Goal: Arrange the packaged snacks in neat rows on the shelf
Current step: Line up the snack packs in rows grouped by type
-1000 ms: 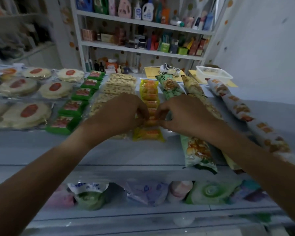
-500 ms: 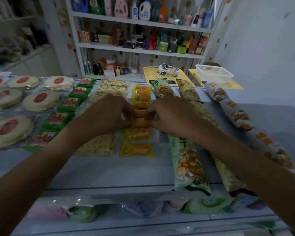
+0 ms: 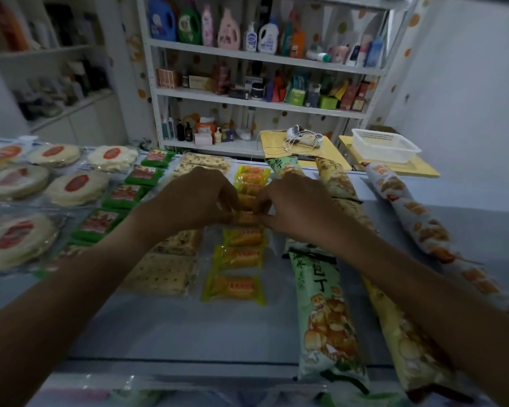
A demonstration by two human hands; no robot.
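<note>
A row of small yellow snack packs (image 3: pixel 241 257) runs front to back down the middle of the pale shelf top (image 3: pixel 165 327). My left hand (image 3: pixel 194 198) and my right hand (image 3: pixel 294 207) meet over this row, and both pinch one yellow pack (image 3: pixel 246 217) from its two ends. Left of the row lie cracker packs (image 3: pixel 162 273), green packs (image 3: pixel 100 223) and round flat cakes (image 3: pixel 15 242). To the right of the yellow packs lie long green bags (image 3: pixel 326 318) and long pale bags (image 3: pixel 409 210).
Behind the shelf stands a white rack of bottles and boxes (image 3: pixel 262 54). A yellow table (image 3: pixel 335 155) holds a white basket (image 3: pixel 384 145) and a cable bundle (image 3: pixel 300 138). A lower shelf level with more packs shows along the bottom edge.
The view has tilted up and closer, so more of the rack shows. Both hands stay together on the yellow row, working on a pack slightly farther back.
</note>
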